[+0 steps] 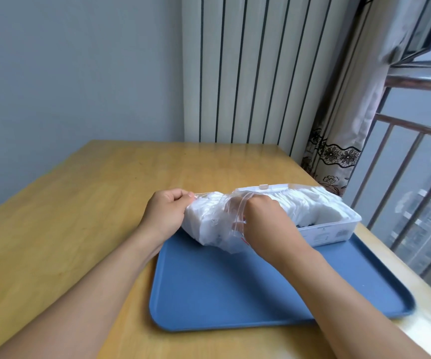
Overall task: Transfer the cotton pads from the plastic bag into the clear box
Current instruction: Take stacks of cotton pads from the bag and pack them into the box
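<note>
A flat blue plastic tray [235,288] lies on a light wooden table [79,203]. At the tray's far edge, the left hand [166,212] pinches the closed end of a crinkled clear plastic bag [217,224] full of white cotton pads [199,221]. The right hand [263,216] curls around the bag's open mouth. At the tray's far right corner, a clear rectangular box [336,229] already holds more pads.

No legible text. Clear rectangular plastic box [323,233] carries white label with faint grey print on front wall, too small and blurred to read.
</note>
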{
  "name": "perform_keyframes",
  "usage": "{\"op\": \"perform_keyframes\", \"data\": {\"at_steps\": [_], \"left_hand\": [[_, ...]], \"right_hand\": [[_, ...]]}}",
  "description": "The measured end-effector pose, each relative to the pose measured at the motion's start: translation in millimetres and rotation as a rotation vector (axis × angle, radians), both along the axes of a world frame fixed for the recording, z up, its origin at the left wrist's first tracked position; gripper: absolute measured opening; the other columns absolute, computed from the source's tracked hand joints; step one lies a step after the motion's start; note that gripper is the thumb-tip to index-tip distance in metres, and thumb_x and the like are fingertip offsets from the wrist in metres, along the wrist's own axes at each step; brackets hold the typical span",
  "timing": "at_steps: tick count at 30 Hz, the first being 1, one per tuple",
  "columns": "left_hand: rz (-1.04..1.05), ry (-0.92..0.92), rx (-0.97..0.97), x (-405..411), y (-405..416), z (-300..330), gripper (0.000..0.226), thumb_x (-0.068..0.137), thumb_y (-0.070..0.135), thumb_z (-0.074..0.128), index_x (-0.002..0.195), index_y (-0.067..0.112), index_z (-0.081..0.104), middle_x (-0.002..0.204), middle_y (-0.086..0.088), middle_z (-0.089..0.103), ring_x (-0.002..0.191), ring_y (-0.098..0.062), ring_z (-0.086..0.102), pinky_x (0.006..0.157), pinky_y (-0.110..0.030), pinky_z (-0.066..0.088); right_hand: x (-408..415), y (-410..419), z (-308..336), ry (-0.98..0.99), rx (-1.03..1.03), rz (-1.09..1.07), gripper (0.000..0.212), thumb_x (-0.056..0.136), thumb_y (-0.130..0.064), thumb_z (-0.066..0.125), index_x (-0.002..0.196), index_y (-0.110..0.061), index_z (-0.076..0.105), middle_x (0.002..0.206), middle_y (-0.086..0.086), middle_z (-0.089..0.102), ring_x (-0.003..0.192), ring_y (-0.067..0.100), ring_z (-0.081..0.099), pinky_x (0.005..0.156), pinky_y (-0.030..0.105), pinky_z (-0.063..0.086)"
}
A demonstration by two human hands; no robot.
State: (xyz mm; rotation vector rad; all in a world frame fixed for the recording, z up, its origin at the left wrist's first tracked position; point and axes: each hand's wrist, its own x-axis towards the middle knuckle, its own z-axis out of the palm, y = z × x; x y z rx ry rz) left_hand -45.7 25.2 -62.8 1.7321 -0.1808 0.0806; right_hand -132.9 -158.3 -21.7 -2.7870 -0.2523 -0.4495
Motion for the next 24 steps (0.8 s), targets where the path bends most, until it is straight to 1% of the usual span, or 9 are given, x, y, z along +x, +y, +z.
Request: {"op": "perform_keyframes", "data": {"at_steps": [4, 9, 11, 13, 14, 16, 18, 21, 24], "left_hand": [[0.011, -0.042, 0.006, -0.9, -1.7, 0.0, 0.022, 0.095, 0.020, 0.063, 0.080, 0.014, 0.077, 0.095, -0.016, 0.075, 0.083, -0.019, 0.063, 0.085, -0.034, 0.048], [0.034, -0.061, 0.024, -0.4, -2.4, -3.1, 0.023, 0.095, 0.024, 0.062, 0.078, 0.016, 0.075, 0.089, -0.014, 0.075, 0.080, -0.018, 0.060, 0.079, -0.032, 0.046], [-0.011, -0.045, 0.009, -1.7, -2.5, 0.5, 0.033, 0.088, 0.042, 0.062, 0.082, 0.012, 0.073, 0.080, -0.009, 0.070, 0.079, -0.018, 0.058, 0.077, -0.032, 0.044], [-0.143, -0.008, 0.021, -5.7, -0.4, 6.2, 0.059, 0.070, 0.065, 0.066, 0.096, 0.012, 0.071, 0.089, 0.002, 0.072, 0.082, -0.014, 0.063, 0.078, -0.027, 0.045], [-0.219, -0.018, 0.067, -7.4, 0.9, 7.7, 0.065, 0.061, 0.067, 0.072, 0.104, 0.018, 0.070, 0.097, 0.007, 0.074, 0.086, -0.010, 0.066, 0.079, -0.023, 0.048], [-0.310, -0.079, 0.207, -8.6, 3.8, 6.6, 0.073, 0.048, 0.056, 0.085, 0.113, 0.030, 0.065, 0.107, 0.010, 0.072, 0.093, -0.005, 0.068, 0.081, -0.021, 0.053], [-0.287, -0.133, 0.254, -6.4, 5.6, 2.8, 0.070, 0.047, 0.047, 0.087, 0.112, 0.034, 0.065, 0.108, 0.010, 0.071, 0.095, -0.006, 0.068, 0.084, -0.026, 0.056], [-0.237, -0.155, 0.214, -2.4, 5.8, 0.0, 0.056, 0.056, 0.037, 0.085, 0.109, 0.032, 0.067, 0.109, 0.009, 0.072, 0.096, -0.009, 0.069, 0.088, -0.029, 0.057], [-0.205, -0.153, 0.177, -0.9, 7.0, 0.6, 0.049, 0.062, 0.030, 0.084, 0.108, 0.029, 0.069, 0.109, 0.006, 0.073, 0.095, -0.010, 0.069, 0.086, -0.027, 0.055]], "right_hand": [[1.7, 1.3, -1.6, -0.031, -0.045, -0.012, 0.025, 0.077, -0.004, 0.066, 0.093, -0.022, 0.072, 0.100, -0.001, 0.060, 0.079, 0.031, 0.060, 0.069, 0.036, 0.053], [1.5, 1.2, -3.7, -0.052, -0.059, 0.018, 0.029, 0.077, -0.007, 0.067, 0.099, -0.025, 0.069, 0.105, -0.001, 0.057, 0.081, 0.029, 0.061, 0.070, 0.039, 0.055], [4.2, 0.0, -6.4, -0.047, -0.080, 0.022, 0.039, 0.076, -0.006, 0.066, 0.108, -0.028, 0.066, 0.105, -0.002, 0.056, 0.082, 0.028, 0.060, 0.069, 0.039, 0.055], [7.4, -1.2, -9.3, -0.047, -0.087, 0.016, 0.037, 0.076, -0.003, 0.065, 0.104, -0.027, 0.068, 0.099, -0.002, 0.054, 0.078, 0.027, 0.060, 0.067, 0.039, 0.054], [8.6, -1.5, -10.3, -0.047, -0.089, 0.006, 0.031, 0.077, -0.002, 0.064, 0.096, -0.025, 0.070, 0.095, -0.002, 0.053, 0.074, 0.026, 0.059, 0.065, 0.039, 0.054], [10.1, -1.6, -10.3, -0.056, -0.077, -0.005, 0.020, 0.078, -0.003, 0.064, 0.083, -0.021, 0.069, 0.090, -0.003, 0.050, 0.069, 0.027, 0.057, 0.062, 0.039, 0.052], [10.0, -1.8, -8.6, -0.057, -0.029, -0.003, 0.020, 0.076, -0.002, 0.060, 0.073, -0.021, 0.066, 0.090, -0.003, 0.052, 0.070, 0.028, 0.058, 0.061, 0.036, 0.049], [8.6, -4.1, -6.9, -0.044, 0.026, 0.051, 0.021, 0.072, -0.003, 0.059, 0.078, -0.019, 0.071, 0.098, -0.001, 0.060, 0.078, 0.029, 0.062, 0.068, 0.039, 0.053], [6.1, -7.2, -6.7, -0.029, 0.013, 0.144, 0.021, 0.073, -0.010, 0.063, 0.082, -0.027, 0.072, 0.099, -0.003, 0.062, 0.086, 0.025, 0.062, 0.071, 0.039, 0.055]]}}
